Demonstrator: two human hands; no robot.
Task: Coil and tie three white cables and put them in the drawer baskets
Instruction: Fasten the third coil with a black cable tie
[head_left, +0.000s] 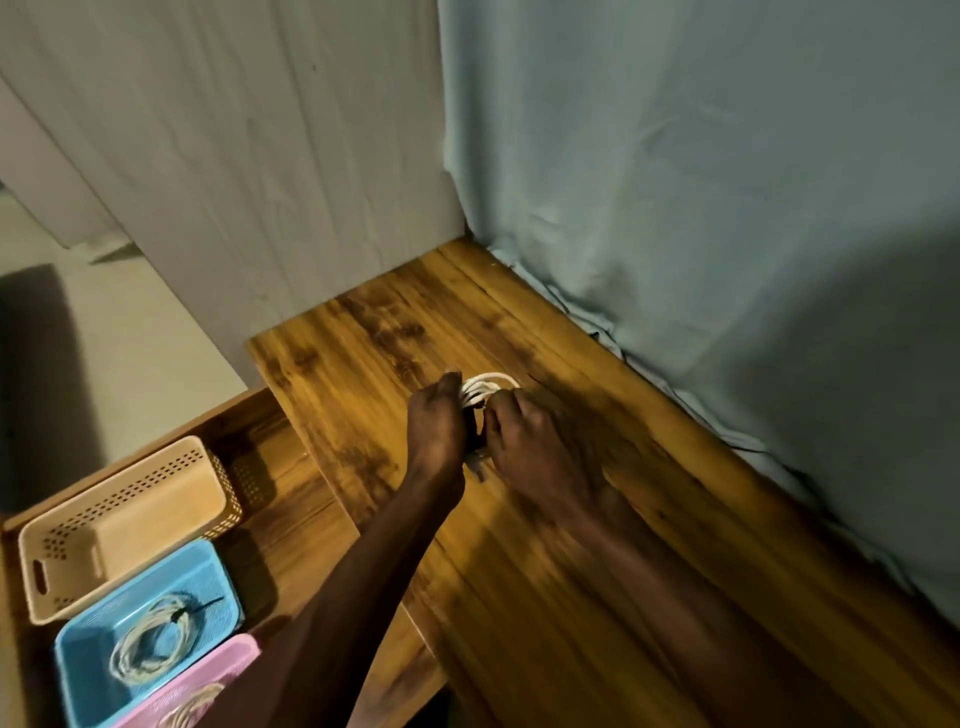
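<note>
Much of the white cable (485, 387) was hidden between our hands; only a few looped strands showed above our fingers, over the wooden desk (571, 545). Our left hand (435, 421) curled its fingers round the bundle from the left, and our right hand (524, 441) pinched it from the other side, though blur made the fingertips hard to read. A small dark piece (478, 460) poked out below our hands; we could not tell what it was.

In the open drawer (291, 499), the beige basket (130, 525) was perforated plastic with a slot handle. The blue basket (145, 623) held a coiled cable (150, 642) tied with a dark strip. The pink basket (208, 686) was cut off by the frame edge and our forearm, with pale loops just visible inside. A wrinkled blue cloth (727, 208) hung behind the desk.
</note>
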